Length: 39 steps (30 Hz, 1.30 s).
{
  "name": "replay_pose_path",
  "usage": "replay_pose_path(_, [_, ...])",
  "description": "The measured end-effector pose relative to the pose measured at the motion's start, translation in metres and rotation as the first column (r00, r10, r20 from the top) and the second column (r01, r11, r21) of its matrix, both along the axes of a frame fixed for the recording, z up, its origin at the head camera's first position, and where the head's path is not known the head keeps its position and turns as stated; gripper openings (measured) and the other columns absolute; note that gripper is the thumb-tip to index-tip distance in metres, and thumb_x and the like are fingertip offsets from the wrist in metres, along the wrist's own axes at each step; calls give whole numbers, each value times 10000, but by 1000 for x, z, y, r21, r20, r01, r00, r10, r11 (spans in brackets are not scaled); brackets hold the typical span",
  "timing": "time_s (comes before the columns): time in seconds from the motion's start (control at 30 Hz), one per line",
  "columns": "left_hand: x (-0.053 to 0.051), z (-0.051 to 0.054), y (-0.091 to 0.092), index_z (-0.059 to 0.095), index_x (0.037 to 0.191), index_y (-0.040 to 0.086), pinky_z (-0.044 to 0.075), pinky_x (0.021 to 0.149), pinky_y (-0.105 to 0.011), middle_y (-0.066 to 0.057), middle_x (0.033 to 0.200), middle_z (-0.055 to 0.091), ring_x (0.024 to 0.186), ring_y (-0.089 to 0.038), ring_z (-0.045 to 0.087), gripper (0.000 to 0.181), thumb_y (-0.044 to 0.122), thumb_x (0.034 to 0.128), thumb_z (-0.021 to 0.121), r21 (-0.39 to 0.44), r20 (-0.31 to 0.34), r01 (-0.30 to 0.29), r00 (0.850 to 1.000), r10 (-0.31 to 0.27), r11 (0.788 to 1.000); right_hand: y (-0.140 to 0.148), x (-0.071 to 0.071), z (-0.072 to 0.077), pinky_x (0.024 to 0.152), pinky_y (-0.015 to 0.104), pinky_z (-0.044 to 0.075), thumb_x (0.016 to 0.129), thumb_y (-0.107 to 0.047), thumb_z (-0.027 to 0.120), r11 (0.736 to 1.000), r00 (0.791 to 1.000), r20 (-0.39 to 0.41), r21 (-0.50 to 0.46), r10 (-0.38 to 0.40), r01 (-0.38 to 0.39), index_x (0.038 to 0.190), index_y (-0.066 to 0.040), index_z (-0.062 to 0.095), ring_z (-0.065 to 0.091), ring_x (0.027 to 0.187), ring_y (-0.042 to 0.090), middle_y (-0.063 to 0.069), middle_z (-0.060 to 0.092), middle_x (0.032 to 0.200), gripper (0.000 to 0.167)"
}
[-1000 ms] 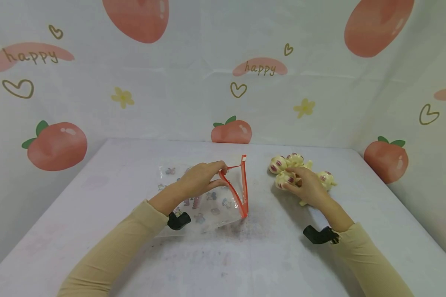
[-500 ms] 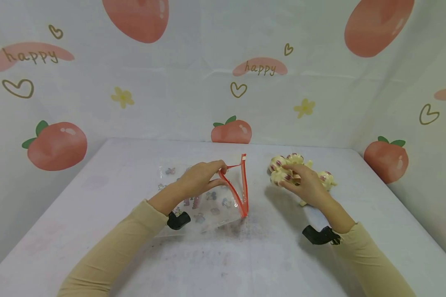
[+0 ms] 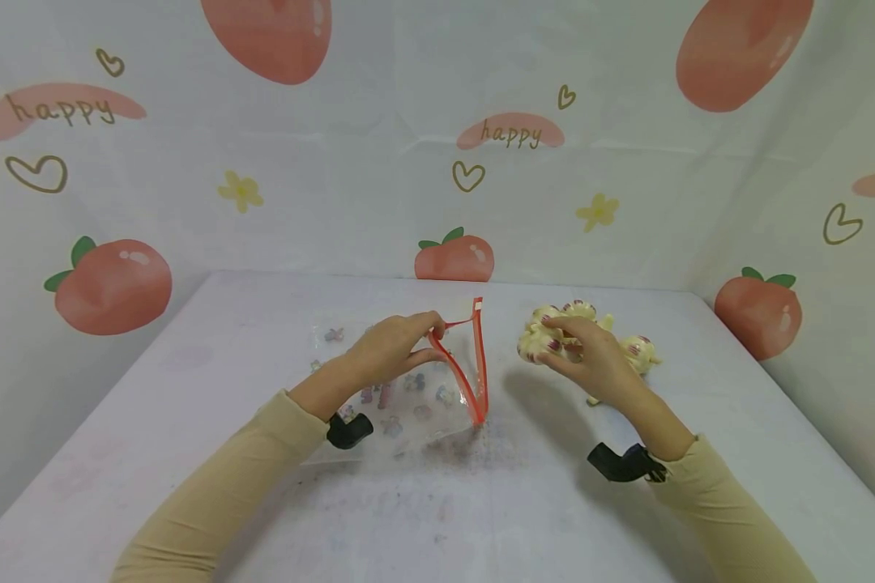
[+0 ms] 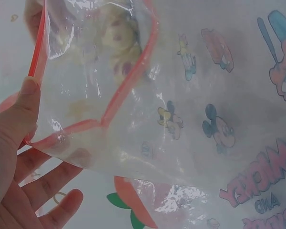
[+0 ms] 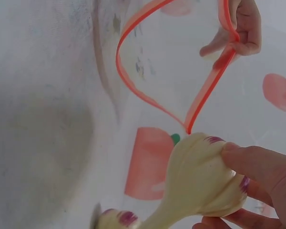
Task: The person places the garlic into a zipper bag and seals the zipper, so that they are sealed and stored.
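Note:
My left hand (image 3: 397, 348) pinches the red zip edge of a clear zip bag (image 3: 423, 405) printed with cartoon figures. The bag's mouth gapes toward the right, as the right wrist view also shows. In my right hand (image 3: 598, 356) is a garlic bulb (image 5: 200, 176), cream with purple streaks, gripped between thumb and fingers. Its neck points down and left in the right wrist view. In the head view this bulb overlaps others behind it. More garlic bulbs (image 3: 638, 354) lie beside and behind the right hand, partly hidden by it.
A white table (image 3: 437, 518) with faint stains lies under everything. Behind it hangs a white cloth (image 3: 379, 162) printed with peaches, hearts and lettering. A black wrist camera mount (image 3: 623, 463) sticks out below the right wrist, another mount (image 3: 350, 431) below the left.
My right hand has moved a little left with the garlic bulb, bringing it nearer the bag's mouth. The left hand keeps its place, and the bag's far red edge has risen slightly.

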<state>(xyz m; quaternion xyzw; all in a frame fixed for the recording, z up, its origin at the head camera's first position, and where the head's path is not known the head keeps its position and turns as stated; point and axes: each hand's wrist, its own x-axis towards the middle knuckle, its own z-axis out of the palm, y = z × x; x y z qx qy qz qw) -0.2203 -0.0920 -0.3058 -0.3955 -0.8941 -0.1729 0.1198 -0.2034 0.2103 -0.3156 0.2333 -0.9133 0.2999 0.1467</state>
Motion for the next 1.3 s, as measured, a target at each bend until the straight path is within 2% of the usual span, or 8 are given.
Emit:
replay_pose_path(0.27, [-1,1,0,510,1053,99,503,696,-284,-27,966,689,745,-178,636,315,259,845,684,6,8,-2,1000,2,1000,-8,1,5,800,421,539,777,-65,743,1000,1000,-2,8,14,-14,1199,40,573,613,927,276,212,603,1190,467])
replay_pose_path(0.4, [-1,1,0,515,1056,96,504,697,-285,-29,968,688,748,-170,634,316,255,843,686,11,9,0,1000,0,1000,-12,1,5,791,410,542,768,-59,749,999,999,-21,-12,37,-38,1187,36,578,613,890,256,204,607,1174,462])
replay_pose_path(0.6, [-1,3,-1,516,1049,92,505,703,-287,-32,970,688,752,-169,635,317,261,842,685,19,-1,9,1000,-9,1000,-19,2,4,786,388,545,759,-57,758,996,997,-36,-36,75,-76,1178,27,579,616,920,260,191,603,1175,463])
replay_pose_path(1.1, [0,4,-1,513,1036,93,489,685,-277,-24,965,683,726,-164,622,316,269,840,687,33,-13,16,1000,-16,999,-38,3,4,779,345,556,762,-91,765,986,988,-31,-60,153,-155,1174,-19,600,563,859,177,102,629,1009,450])
replay_pose_path(1.3, [-1,6,-1,518,1025,91,493,687,-283,-27,957,683,712,-157,614,312,262,833,694,50,-26,26,999,-24,998,-46,3,4,761,329,560,770,-133,765,984,986,-20,-56,167,-168,1180,-41,602,549,861,168,87,632,1016,450])
